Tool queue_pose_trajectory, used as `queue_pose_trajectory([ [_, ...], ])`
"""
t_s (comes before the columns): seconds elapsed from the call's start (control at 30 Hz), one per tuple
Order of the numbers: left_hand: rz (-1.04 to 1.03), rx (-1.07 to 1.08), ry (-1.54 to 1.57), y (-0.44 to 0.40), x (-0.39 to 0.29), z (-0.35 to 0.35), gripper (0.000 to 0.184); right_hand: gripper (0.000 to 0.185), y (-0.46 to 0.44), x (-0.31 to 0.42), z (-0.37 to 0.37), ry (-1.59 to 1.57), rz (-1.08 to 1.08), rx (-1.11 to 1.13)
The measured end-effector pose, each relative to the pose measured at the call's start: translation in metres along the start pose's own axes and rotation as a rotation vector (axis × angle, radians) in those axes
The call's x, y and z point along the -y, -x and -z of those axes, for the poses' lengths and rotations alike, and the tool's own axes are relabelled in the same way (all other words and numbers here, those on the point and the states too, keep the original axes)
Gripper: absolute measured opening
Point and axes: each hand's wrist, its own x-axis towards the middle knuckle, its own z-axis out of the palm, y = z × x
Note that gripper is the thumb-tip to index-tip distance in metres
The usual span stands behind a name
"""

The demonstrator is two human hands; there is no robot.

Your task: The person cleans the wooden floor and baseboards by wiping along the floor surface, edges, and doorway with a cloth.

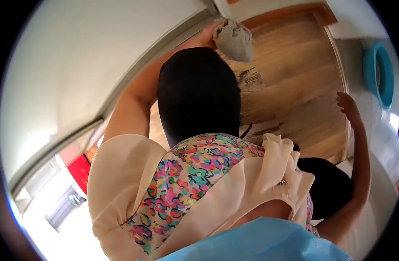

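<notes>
Light-blue fabric (260, 241) lies nearest the camera, below a cream garment with floral panels (225, 195). Of the 2 hands, the left hand (207, 35) grips a bunched grey-beige cloth (235, 43); the right hand (349, 108) seems to hold nothing, fingers loosely apart. The step in hand appears to be handling the cloth near the pale panel (77, 56); the next move calls for a secure grip. Soft-looking and crumpled, the cloth is at the far side of the brown wood-patterned floor (295, 74); contact is unclear.

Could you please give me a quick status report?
Left hand holding grey cloth; right hand empty; black-clad knee between them; blue basin off right.
</notes>
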Motion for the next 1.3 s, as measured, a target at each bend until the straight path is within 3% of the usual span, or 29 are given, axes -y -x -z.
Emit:
queue_pose_trajectory([
  [0.07,-0.029,0.112,-0.553,0.043,-0.036,-0.049,0.048,0.037,-0.007,-0.038,0.014,0.479,0.061,0.096],
  [0.13,-0.043,0.165,-0.683,0.052,-0.049,-0.066,0.040,0.035,-0.005,-0.052,0.017,0.467,0.052,0.055],
  [0.17,-0.006,0.243,-1.439,0.053,-0.055,-0.081,0.037,0.034,-0.002,-0.061,0.019,0.484,0.110,-0.007],
  [0.2,0.018,0.262,-1.826,0.057,-0.056,-0.089,0.037,0.033,-0.001,-0.068,0.023,0.509,0.165,-0.064],
  [0.23,0.040,0.306,-2.213,0.060,-0.056,-0.095,0.039,0.034,-0.002,-0.073,0.027,0.447,0.036,-0.040],
  [0.3,-0.961,0.637,-2.622,0.073,-0.044,-0.091,0.053,0.033,0.000,-0.084,0.024,0.453,0.089,-0.060],
  [0.33,-0.950,0.664,-2.629,0.060,-0.040,-0.088,0.053,0.033,-0.001,-0.089,0.023,0.483,0.128,-0.075],
  [0.4,-1.249,0.911,-2.964,0.034,-0.028,-0.079,0.061,0.032,-0.010,-0.108,0.015,0.544,0.155,-0.060],
  [0.43,-1.250,0.934,-2.967,0.015,-0.021,-0.068,0.061,0.031,-0.016,-0.115,0.014,0.626,0.192,-0.049],
  [0.5,-0.709,0.990,-3.252,-0.011,-0.005,-0.045,0.062,0.032,-0.016,-0.109,0.005,0.684,0.181,0.004],
  [0.53,-0.708,1.019,-3.255,-0.009,0.001,-0.047,0.062,0.033,-0.016,-0.106,0.003,0.758,0.173,0.049],
  [0.6,-0.696,0.857,-3.503,-0.006,0.011,-0.049,0.062,0.032,-0.024,-0.116,-0.003,0.693,0.173,-0.008],
  [0.63,-0.684,0.893,-3.501,-0.009,0.010,-0.051,0.062,0.031,-0.025,-0.111,-0.010,0.643,0.192,-0.053],
  [0.67,-0.827,0.845,-3.451,-0.012,0.006,-0.055,0.062,0.031,-0.025,-0.105,-0.011,0.631,0.194,-0.049],
  [0.7,-0.968,0.793,-3.392,-0.015,0.001,-0.061,0.061,0.030,-0.020,-0.081,-0.007,0.559,0.077,-0.018],
  [0.73,-0.961,0.802,-3.398,-0.018,0.001,-0.071,0.061,0.028,-0.018,-0.071,-0.004,0.488,-0.042,0.014],
  [0.77,-0.924,0.612,-3.363,-0.023,0.004,-0.084,0.062,0.028,-0.029,-0.079,0.001,0.482,-0.043,0.015],
  [0.8,-0.887,0.429,-3.316,-0.029,0.009,-0.097,0.063,0.036,-0.049,-0.095,0.008,0.621,-0.073,0.024],
  [0.83,-0.892,0.441,-3.321,-0.039,0.013,-0.106,0.063,0.044,-0.062,-0.108,0.012,0.758,-0.107,0.033],
  [0.9,-1.118,0.189,-3.274,-0.059,0.020,-0.122,0.069,0.046,-0.081,-0.135,0.016,0.805,-0.062,-0.075],
  [0.93,-1.101,0.197,-3.281,-0.065,0.021,-0.138,0.069,0.048,-0.086,-0.138,0.016,0.862,-0.011,-0.177],
  [1.0,-1.327,0.214,-3.154,-0.080,0.019,-0.177,0.074,0.054,-0.092,-0.130,0.023,0.867,-0.007,-0.142],
  [1.07,-1.617,0.105,-3.091,-0.094,0.020,-0.226,0.044,0.060,-0.103,-0.112,0.023,0.888,0.000,-0.102],
  [1.13,-1.578,0.048,-3.041,-0.131,0.025,-0.262,0.044,0.074,-0.104,-0.104,0.025,0.910,-0.012,-0.030],
  [1.27,-1.429,-0.138,-2.889,-0.179,0.034,-0.344,0.046,0.080,-0.127,-0.107,0.015,0.991,-0.118,0.009],
  [1.3,-1.158,-0.162,-2.966,-0.149,0.040,-0.370,0.047,0.078,-0.128,-0.107,0.016,1.006,-0.114,0.031],
])
